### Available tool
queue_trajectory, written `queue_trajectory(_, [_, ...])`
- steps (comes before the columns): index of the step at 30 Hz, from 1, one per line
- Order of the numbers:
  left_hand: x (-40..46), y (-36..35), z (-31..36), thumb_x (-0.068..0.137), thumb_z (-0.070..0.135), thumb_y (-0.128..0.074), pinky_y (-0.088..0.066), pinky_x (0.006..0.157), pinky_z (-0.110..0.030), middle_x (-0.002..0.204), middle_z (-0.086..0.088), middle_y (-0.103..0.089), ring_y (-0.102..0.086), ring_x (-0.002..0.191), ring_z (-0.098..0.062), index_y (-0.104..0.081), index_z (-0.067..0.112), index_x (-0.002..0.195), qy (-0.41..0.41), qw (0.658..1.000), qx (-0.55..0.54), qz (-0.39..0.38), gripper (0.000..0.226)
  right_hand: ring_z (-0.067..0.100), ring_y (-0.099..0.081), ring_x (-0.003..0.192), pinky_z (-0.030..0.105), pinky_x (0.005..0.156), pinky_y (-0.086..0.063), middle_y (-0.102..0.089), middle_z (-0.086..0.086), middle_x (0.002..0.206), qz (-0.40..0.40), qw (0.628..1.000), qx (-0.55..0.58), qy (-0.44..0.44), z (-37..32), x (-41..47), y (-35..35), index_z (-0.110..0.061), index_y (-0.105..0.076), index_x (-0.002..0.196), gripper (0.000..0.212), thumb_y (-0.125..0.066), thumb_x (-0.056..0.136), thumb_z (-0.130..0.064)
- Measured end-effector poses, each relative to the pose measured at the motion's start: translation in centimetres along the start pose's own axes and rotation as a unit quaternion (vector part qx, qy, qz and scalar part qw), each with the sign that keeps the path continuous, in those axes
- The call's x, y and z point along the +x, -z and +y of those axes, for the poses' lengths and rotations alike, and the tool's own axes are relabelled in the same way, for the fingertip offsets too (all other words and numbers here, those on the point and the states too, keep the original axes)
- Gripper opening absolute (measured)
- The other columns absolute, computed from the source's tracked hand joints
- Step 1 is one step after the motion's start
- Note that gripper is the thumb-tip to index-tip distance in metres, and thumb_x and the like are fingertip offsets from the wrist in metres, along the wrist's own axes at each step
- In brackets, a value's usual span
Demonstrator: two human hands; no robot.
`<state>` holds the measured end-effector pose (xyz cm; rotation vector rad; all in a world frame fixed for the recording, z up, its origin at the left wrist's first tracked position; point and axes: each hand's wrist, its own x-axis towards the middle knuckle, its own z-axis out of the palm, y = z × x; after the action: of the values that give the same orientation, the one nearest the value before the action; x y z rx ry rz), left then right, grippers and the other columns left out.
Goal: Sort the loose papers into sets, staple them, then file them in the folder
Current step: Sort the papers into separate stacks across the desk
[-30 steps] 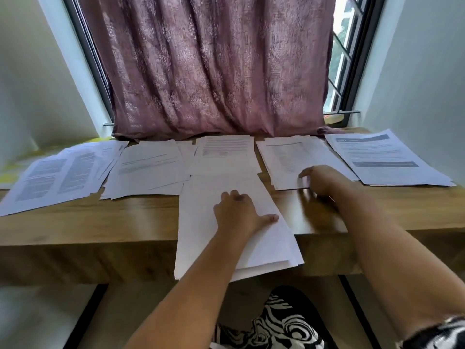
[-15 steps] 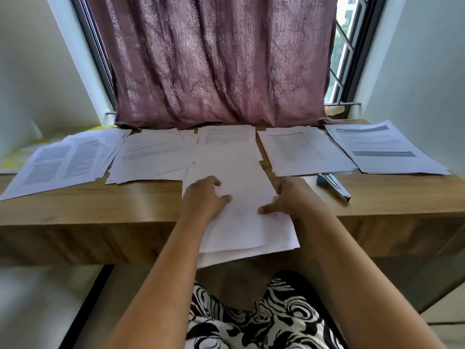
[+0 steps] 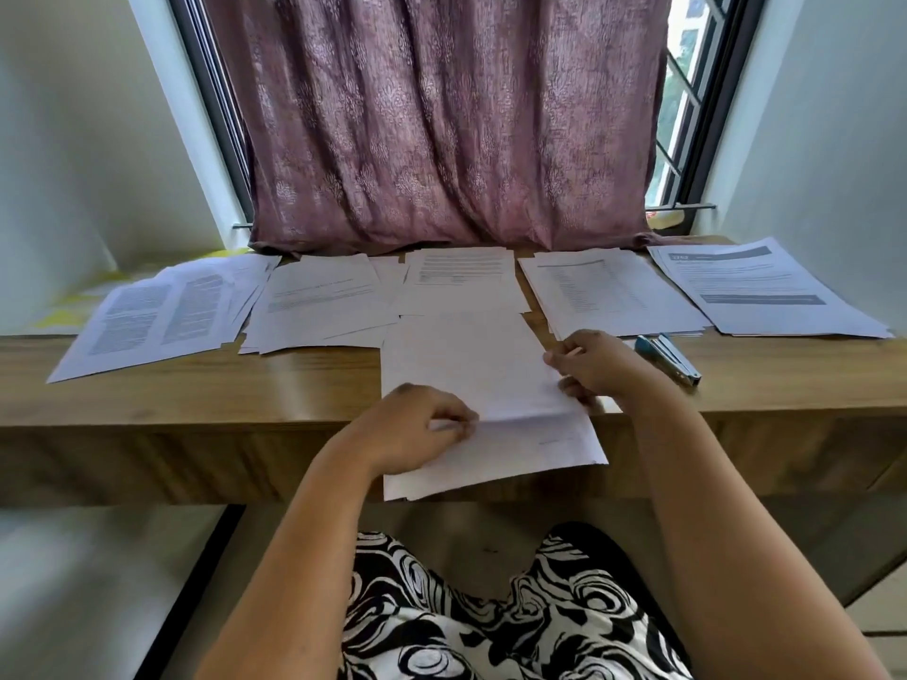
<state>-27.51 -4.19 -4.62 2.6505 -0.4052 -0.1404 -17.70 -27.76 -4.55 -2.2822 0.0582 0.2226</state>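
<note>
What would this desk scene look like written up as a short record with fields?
surface: wooden desk
left hand: pinches the near stack of papers
right hand: grips that stack's right edge
near stack: overhangs the desk's front edge
other papers: five spread piles along the back
stapler: lies on the desk, right of the right hand, untouched
backdrop: mauve curtain
folder: not in view
</note>
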Motion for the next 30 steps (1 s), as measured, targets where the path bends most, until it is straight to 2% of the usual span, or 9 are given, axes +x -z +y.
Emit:
queue_trajectory(2, [-0.1, 1.2, -0.2, 0.099, 0.028, -0.053, -0.049, 0.09, -0.024, 0.112, 0.005, -0.069, -0.061, 0.095, -0.004, -0.065, 0.025, 0.119, 0.005, 0.996, 0.0, 0.086, 0.023, 0.024, -0.064, 0.092, 0.035, 0.083, -0.056, -0.067, 0.012, 0.101, 0.012, 0.992, 0.118, 0.049, 0.3, -0.3, 0.7, -0.012, -0.06, 0.103, 0.01, -0.052, 0.097, -0.012])
queue_trajectory(6, [0.2, 4.5, -0.3, 0.097, 0.025, -0.057, -0.039, 0.057, -0.012, 0.081, 0.005, -0.063, -0.053, 0.066, 0.002, -0.069, 0.017, 0.11, -0.021, 0.956, 0.021, 0.291, 0.02, 0.02, -0.062, 0.103, 0.022, 0.076, -0.048, -0.067, 0.002, 0.104, -0.003, 0.958, 0.236, 0.16, 0.5, -0.9, 1.4, -0.019, -0.064, 0.104, 0.048, -0.043, 0.087, 0.02])
queue_trajectory(10, [0.6, 8.7, 0.2, 0.091, 0.025, -0.067, -0.036, 0.053, -0.011, 0.073, 0.007, -0.064, -0.053, 0.061, 0.006, -0.074, 0.017, 0.102, -0.048, 0.923, -0.044, 0.379, 0.015, 0.011, -0.048, 0.123, 0.024, 0.098, -0.042, -0.051, -0.005, 0.134, 0.001, 0.964, 0.147, 0.222, -1.1, -0.5, 0.8, -0.027, -0.044, 0.135, 0.064, -0.066, 0.085, 0.006])
queue_trajectory(15, [0.7, 14.7, 1.2, 0.088, 0.025, -0.07, -0.04, 0.053, -0.005, 0.077, 0.002, -0.069, -0.055, 0.056, 0.008, -0.075, 0.01, 0.096, -0.081, 0.929, -0.089, 0.349, 0.017, 0.016, -0.032, 0.131, 0.033, 0.107, -0.032, -0.029, 0.002, 0.148, 0.174, 0.942, 0.082, 0.275, -3.9, 1.0, 2.0, -0.026, -0.02, 0.15, 0.106, -0.087, 0.068, -0.026])
queue_trajectory(18, [1.2, 17.9, 1.4, 0.088, 0.028, -0.07, -0.049, 0.055, -0.011, 0.081, 0.007, -0.07, -0.06, 0.059, 0.008, -0.074, 0.012, 0.096, -0.088, 0.926, -0.101, 0.352, 0.018, 0.018, -0.052, 0.116, 0.027, 0.093, -0.048, -0.053, 0.002, 0.13, 0.178, 0.933, 0.1, 0.297, -5.3, 1.1, 3.8, -0.019, -0.045, 0.137, 0.074, -0.081, 0.074, -0.034])
queue_trajectory(20, [2.3, 19.5, 1.5, 0.085, 0.026, -0.074, -0.052, 0.064, -0.018, 0.081, 0.012, -0.069, -0.06, 0.064, 0.008, -0.071, 0.01, 0.095, -0.102, 0.898, -0.107, 0.415, 0.018, 0.022, -0.068, 0.097, 0.041, 0.084, -0.058, -0.07, 0.001, 0.108, 0.144, 0.928, 0.155, 0.308, -6.0, 1.1, 4.6, -0.013, -0.064, 0.116, 0.04, -0.075, 0.082, -0.031])
queue_trajectory(23, [5.4, 19.5, 0.2, 0.078, 0.028, -0.079, -0.049, 0.091, -0.025, 0.11, 0.007, -0.065, -0.059, 0.098, -0.003, -0.062, 0.015, 0.119, -0.042, 0.837, -0.054, 0.543, 0.046, 0.026, -0.072, 0.088, 0.049, 0.079, -0.059, -0.073, 0.006, 0.099, 0.138, 0.911, 0.25, 0.297, -6.3, 1.0, 4.2, -0.008, -0.067, 0.108, 0.026, -0.072, 0.086, -0.02])
queue_trajectory(26, [7.5, 15.6, -2.2, 0.086, 0.044, -0.07, -0.043, 0.103, -0.042, 0.141, -0.003, -0.05, -0.049, 0.125, -0.021, -0.043, 0.019, 0.138, 0.101, 0.861, -0.185, 0.463, 0.064, 0.03, -0.071, 0.091, 0.051, 0.081, -0.058, -0.073, 0.01, 0.102, 0.115, 0.902, 0.337, 0.244, -5.4, 1.4, 2.8, -0.005, -0.065, 0.111, 0.027, -0.07, 0.087, -0.017])
queue_trajectory(30, [7.7, 7.8, -4.1, 0.099, 0.044, -0.051, -0.051, 0.083, -0.035, 0.114, -0.003, -0.069, -0.063, 0.101, -0.019, -0.065, 0.017, 0.108, 0.16, 0.814, -0.515, 0.215, 0.032, 0.024, -0.072, 0.09, 0.043, 0.078, -0.059, -0.074, 0.004, 0.103, 0.085, 0.903, 0.383, 0.174, -3.2, 2.0, 0.9, -0.012, -0.066, 0.112, 0.023, -0.068, 0.089, -0.017])
